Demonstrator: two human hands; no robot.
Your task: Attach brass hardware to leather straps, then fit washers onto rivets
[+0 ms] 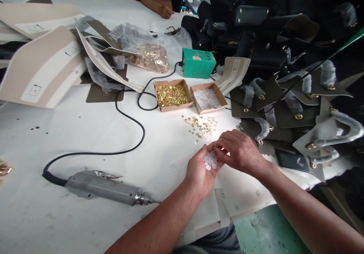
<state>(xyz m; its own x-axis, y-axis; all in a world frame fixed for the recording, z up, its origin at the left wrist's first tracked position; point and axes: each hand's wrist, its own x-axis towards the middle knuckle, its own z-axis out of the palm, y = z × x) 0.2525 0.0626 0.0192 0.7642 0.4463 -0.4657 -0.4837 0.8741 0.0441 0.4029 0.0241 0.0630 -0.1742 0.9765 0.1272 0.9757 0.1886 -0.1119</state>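
My left hand (200, 170) is cupped palm up over the table's front part, holding a small heap of translucent white plastic washers (210, 160). Over its fingers bends my right hand (239, 151), thumb and fingertips drawn together at the edge of the heap; whatever they pinch is hidden. Small gold round metal pieces (200, 127) lie scattered on the table just beyond both hands. Behind them stand a cardboard box of gold pieces (173, 95) and a second cardboard box of white washers (207, 98).
A grey electric screwdriver (105, 187) lies at the left front, its black cable (143, 132) looping to a green box (199, 63). Beige panels (48, 68) are piled left. Dark bag parts with wrapped handles (292, 102) crowd the right. Another person's hand (166, 11) rests at the far edge.
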